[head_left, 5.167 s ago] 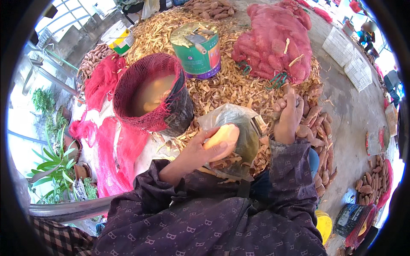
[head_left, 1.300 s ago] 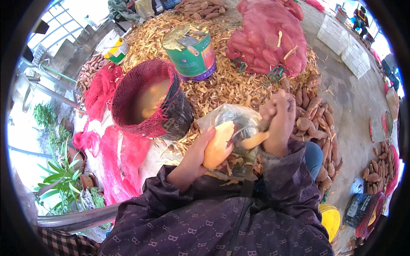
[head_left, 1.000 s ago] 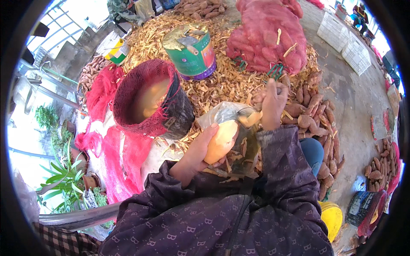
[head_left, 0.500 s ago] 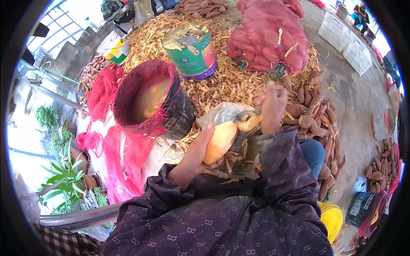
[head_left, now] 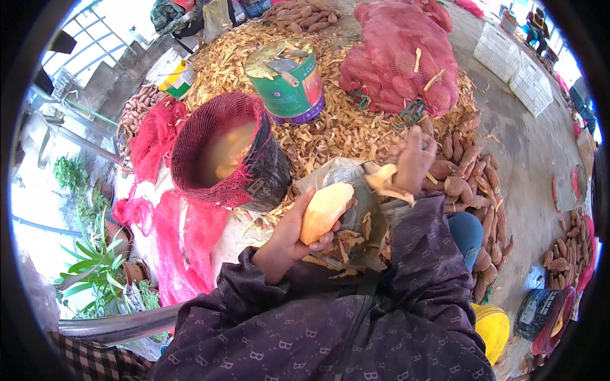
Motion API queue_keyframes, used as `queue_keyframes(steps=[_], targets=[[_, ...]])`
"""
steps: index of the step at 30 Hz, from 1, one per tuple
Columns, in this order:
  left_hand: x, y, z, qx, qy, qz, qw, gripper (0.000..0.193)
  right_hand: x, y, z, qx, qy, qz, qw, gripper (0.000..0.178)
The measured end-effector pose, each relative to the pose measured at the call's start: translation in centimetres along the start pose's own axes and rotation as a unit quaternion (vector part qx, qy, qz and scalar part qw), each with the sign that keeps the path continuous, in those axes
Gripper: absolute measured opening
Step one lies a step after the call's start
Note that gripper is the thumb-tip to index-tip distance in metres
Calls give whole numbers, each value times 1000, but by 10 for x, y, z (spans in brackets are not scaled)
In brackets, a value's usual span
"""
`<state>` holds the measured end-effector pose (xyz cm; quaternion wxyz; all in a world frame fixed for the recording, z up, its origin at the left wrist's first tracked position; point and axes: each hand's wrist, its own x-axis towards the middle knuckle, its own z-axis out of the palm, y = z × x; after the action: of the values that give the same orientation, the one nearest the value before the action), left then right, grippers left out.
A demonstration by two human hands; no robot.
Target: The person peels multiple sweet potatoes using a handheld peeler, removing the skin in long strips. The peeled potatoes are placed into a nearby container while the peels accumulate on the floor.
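Observation:
My left hand (head_left: 289,238) is closed around a peeled, pale orange sweet potato (head_left: 326,213), tilted upright in front of my lap. To its right, my right hand (head_left: 414,162) is raised, its fingers closed on what looks like a peeler, mostly hidden by blur and peel. A strip of peel (head_left: 385,183) hangs at that hand, apart from the sweet potato. Beneath both hands, a clear plastic sheet (head_left: 343,170) and loose peelings lie over my lap. Left of them stands a dark bucket (head_left: 272,174) draped with red mesh, with cloudy water and peeled pieces inside.
Peelings (head_left: 219,54) cover the floor ahead, around a green tub (head_left: 279,95). A full red mesh sack (head_left: 400,63) stands beyond. Unpeeled sweet potatoes (head_left: 467,184) are heaped at my right, near a yellow bucket (head_left: 492,330). White crates (head_left: 530,86) stand far right.
My right hand has moved slightly right, away from the sweet potato, and the peel strip now hangs clear of it. My left hand and the sweet potato have barely shifted.

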<state>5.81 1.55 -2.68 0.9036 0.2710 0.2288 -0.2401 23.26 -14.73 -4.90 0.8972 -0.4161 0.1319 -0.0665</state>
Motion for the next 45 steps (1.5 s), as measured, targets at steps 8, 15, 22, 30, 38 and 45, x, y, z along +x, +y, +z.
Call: queue_keyframes(steps=[8,15,22,30,38,45], targets=[[-4,4,-4,46,41,10,998,61,-24,-30,-13,83,-94,-10,992,17],[-8,-12,19,326,161,200,910,44,-76,-22,16,48,-148,57,986,15],[-1,-8,11,326,127,254,902,36,-65,6,15,88,-110,98,985,18],[-4,-2,21,192,109,154,963,41,-18,-17,-17,23,21,-16,999,20],[-4,-7,11,144,136,126,972,40,-22,4,0,4,-50,1,999,18],[-1,-9,5,352,112,284,885,46,-9,-24,-17,66,-20,-89,994,20]])
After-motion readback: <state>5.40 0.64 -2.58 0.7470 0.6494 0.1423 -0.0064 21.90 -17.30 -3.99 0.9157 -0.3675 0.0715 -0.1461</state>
